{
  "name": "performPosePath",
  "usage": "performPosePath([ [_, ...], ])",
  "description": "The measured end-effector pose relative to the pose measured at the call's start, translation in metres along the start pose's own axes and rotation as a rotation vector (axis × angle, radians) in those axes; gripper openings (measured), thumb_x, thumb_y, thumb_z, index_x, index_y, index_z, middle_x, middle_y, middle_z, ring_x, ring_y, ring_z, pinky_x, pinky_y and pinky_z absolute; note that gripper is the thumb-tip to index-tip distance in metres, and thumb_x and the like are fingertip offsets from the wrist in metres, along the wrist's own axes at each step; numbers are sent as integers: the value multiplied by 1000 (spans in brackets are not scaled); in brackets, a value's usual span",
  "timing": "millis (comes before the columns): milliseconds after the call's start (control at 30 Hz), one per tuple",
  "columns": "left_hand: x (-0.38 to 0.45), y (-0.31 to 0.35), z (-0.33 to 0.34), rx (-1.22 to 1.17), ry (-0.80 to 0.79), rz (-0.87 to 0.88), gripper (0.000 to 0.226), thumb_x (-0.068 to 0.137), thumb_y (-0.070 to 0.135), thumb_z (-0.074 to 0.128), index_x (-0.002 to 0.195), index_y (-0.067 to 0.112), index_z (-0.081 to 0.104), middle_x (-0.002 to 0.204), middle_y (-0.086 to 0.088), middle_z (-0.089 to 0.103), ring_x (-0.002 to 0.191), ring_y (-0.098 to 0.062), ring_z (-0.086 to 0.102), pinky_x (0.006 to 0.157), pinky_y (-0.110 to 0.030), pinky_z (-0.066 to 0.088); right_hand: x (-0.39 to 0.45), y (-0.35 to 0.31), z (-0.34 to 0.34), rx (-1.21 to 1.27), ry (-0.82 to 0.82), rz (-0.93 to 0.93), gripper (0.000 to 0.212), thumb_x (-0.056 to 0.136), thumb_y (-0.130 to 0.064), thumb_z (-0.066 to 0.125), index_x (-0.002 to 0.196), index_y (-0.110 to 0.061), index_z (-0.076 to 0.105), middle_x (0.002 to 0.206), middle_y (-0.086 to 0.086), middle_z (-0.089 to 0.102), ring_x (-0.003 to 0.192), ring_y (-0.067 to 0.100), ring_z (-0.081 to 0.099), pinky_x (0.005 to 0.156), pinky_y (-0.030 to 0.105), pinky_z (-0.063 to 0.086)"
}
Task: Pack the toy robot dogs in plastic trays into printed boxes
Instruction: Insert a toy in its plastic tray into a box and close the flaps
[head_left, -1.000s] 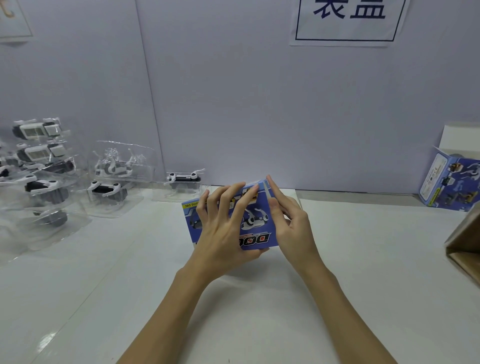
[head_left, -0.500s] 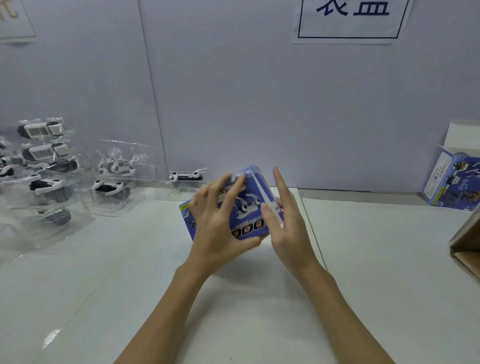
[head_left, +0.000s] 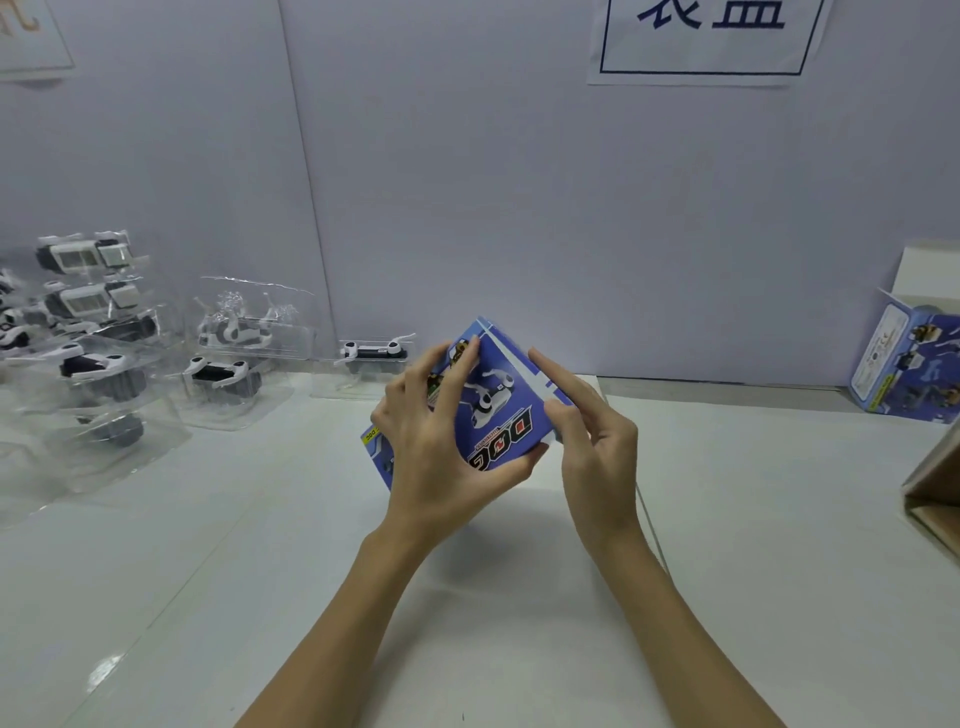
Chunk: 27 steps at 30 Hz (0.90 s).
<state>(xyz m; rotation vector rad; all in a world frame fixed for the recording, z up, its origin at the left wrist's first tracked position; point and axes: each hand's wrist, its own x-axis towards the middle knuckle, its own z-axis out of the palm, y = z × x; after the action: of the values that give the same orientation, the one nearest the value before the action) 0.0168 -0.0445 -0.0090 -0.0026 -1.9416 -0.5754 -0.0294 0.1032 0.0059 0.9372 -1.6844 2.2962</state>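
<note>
The blue printed box (head_left: 496, 410) is held above the white table (head_left: 727, 545) near its middle, tilted so that one corner points up and away toward the far wall, with its long axis running from near left to far right; the face toward the camera carries a picture of a white robot dog and the word DOG, which reads upside down from here. Whether anything is inside the box cannot be told, since no open end shows. The left hand (head_left: 441, 447) grips the box, its fingers spread over the printed face and its thumb curled under the near lower edge. The right hand (head_left: 592, 447) lies against the right end of the box with its fingers nearly straight, index finger laid along the white-striped edge, so it presses rather than clasps. At the far left of the table stand clear plastic trays (head_left: 93, 384), several stacked, each holding a black and white toy robot dog (head_left: 83, 257); one more tray with a dog (head_left: 374, 353) lies just beyond the box against the wall. At the far right a second printed box (head_left: 914, 364) stands with its top flap up, and a brown carton (head_left: 935, 493) shows at the right edge. A paper sign (head_left: 706, 36) hangs on the wall above
</note>
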Motion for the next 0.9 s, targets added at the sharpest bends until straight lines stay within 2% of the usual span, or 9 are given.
performPosePath([
  [133, -1, 2, 2, 53, 14, 42, 92, 75, 75, 72, 154, 50, 33, 159, 0, 36, 144, -19, 35, 110, -54, 34, 4, 0, -3, 76, 14, 57, 37, 98, -32, 58, 134, -25, 68, 127, -2, 72, 127, 23, 64, 71, 29, 64],
  [233, -1, 3, 2, 132, -10, 71, 83, 79, 71, 71, 152, 59, 33, 160, -3, 33, 146, -23, 33, 109, -52, 30, 5, 0, -6, 64, -35, 46, 36, 102, -30, 58, 137, -26, 66, 131, -1, 71, 127, 23, 64, 73, 27, 63],
  [367, -1, 3, 0, 211, -76, 78, 70, 88, 76, 56, 152, 55, 36, 161, -11, 31, 147, -31, 31, 109, -56, 28, 5, 1, -7, -38, -119, -8, 46, 102, -36, 52, 147, -26, 58, 151, -4, 55, 142, 20, 50, 82, 26, 62],
  [467, 0, 2, -1, 213, -115, 65, 66, 89, 72, 57, 150, 52, 40, 162, -11, 27, 148, -33, 28, 110, -58, 27, 3, 1, -7, -198, -147, -90, 53, 100, -47, 51, 150, -29, 53, 158, -12, 44, 148, 16, 41, 85, 23, 61],
  [533, 0, 1, -2, 188, -124, 48, 65, 88, 71, 56, 148, 53, 39, 162, -10, 25, 148, -31, 27, 110, -58, 27, 2, 3, -6, -307, -143, -163, 51, 102, -42, 55, 151, -29, 52, 160, -13, 41, 148, 18, 40, 85, 23, 61],
  [700, 1, 0, -3, 130, -112, 29, 66, 87, 72, 56, 147, 53, 36, 161, -8, 26, 147, -29, 28, 109, -58, 30, -1, 7, 1, -408, -115, -255, 55, 99, -32, 62, 152, -22, 51, 157, -6, 46, 146, 20, 43, 86, 23, 62],
  [900, 1, 3, -3, 152, -76, 38, 80, 83, 72, 62, 155, 44, 39, 159, -4, 27, 144, -25, 30, 107, -55, 31, -2, 4, 3, -403, -75, -282, 45, 100, -29, 59, 144, -20, 61, 155, -4, 49, 140, 19, 48, 84, 17, 59],
])
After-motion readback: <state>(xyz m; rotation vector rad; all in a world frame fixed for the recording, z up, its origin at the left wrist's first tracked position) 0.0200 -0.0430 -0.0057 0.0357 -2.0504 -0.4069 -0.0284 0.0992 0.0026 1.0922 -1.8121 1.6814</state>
